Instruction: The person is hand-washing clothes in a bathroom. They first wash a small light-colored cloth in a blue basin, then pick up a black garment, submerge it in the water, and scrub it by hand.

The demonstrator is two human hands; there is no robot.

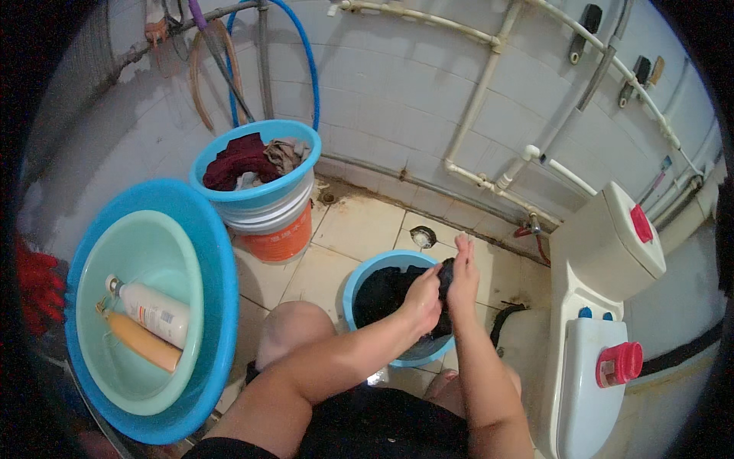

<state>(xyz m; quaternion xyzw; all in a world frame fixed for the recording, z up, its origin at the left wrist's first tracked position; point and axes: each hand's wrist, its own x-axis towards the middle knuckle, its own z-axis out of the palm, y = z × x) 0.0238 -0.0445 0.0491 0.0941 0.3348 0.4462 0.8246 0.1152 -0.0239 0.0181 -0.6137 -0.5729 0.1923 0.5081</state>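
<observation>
Over a light-blue basin (349, 302) on the floor, both my hands are close together at its right side. My left hand (423, 301) is closed on a dark wet cloth (446, 279), a bunched part of which shows between my hands. My right hand (463, 277) is held flat and upright, its fingers stretched out, with the palm side against the cloth. More dark fabric (378, 294) lies in the basin, with greyish water (424, 350) along the near edge. Whether the cloth in my hand joins that fabric cannot be made out.
At the left, a pale green basin (90, 306) holding two bottles (157, 312) sits inside a larger blue basin (222, 306). Behind, a blue basin of clothes (298, 172) tops an orange-and-white bucket (279, 239). A toilet (592, 336) stands right, a floor drain (423, 237) ahead.
</observation>
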